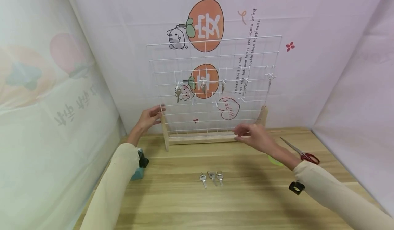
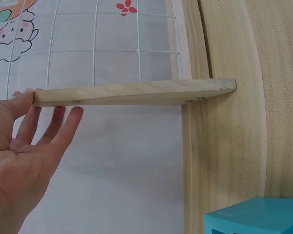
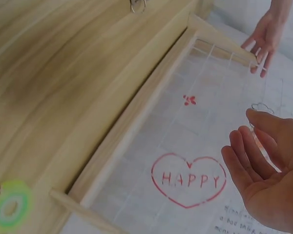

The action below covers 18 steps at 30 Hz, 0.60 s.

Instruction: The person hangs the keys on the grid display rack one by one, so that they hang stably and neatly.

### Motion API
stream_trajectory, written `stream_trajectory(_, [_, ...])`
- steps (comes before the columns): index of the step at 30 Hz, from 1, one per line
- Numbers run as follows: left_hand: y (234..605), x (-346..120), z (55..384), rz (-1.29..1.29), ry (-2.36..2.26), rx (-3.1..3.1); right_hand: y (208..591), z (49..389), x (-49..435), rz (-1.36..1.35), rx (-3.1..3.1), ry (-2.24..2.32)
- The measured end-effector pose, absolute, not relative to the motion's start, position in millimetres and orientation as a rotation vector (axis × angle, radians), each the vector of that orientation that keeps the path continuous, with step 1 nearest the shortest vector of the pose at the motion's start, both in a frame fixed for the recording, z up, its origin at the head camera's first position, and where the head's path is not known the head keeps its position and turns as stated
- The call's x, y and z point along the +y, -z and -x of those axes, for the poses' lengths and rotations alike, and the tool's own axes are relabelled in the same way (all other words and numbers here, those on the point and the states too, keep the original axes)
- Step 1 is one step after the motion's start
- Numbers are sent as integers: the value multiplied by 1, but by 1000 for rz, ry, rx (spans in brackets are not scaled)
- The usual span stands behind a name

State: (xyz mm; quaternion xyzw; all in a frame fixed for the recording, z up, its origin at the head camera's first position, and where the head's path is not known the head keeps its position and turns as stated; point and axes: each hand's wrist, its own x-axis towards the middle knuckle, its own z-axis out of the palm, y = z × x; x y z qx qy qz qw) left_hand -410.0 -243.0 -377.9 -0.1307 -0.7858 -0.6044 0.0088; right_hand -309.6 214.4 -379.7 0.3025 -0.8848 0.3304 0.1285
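A white wire grid rack (image 1: 215, 40) stands upright in a wooden stand (image 1: 200, 139). With thumb and fingers on opposite sides, my left hand (image 1: 147, 119) pinches the top of the stand's left side board (image 2: 136, 91). My right hand (image 1: 255, 136) is in front of the lower right part of the grid, its fingers loosely bent and holding nothing; the right wrist view shows an unoccupied palm (image 3: 268, 180). White hooks on the grid carry several keys, among them a left one (image 1: 178, 96) and a middle one (image 1: 204, 88).
Three loose keys (image 1: 203, 178) lie on the wooden table (image 1: 172, 199) in front of the rack. Red-handled scissors (image 1: 310, 158) lie at the right, with a green round item (image 3: 10, 207) partly behind my right forearm. A teal box (image 2: 259, 214) sits by my left forearm. Printed cloth hangs behind.
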Motion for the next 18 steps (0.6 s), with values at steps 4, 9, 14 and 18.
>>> stream_trajectory(4, [382, -246, 409, 466, 1913, -2395, 395, 312, 199, -927, -2559, -978])
stream_trajectory(9, [384, -247, 411, 462, 1986, -2320, 415, 316, 181, -975, -2584, -1031])
stream_trajectory(14, [383, -244, 411, 405, 2005, -2313, 436, 318, 164, -1008, -2622, -1069])
stream_trajectory(18, [382, -242, 411, 368, 2023, -2300, 450, 319, 151, -1053, -2627, -1123])
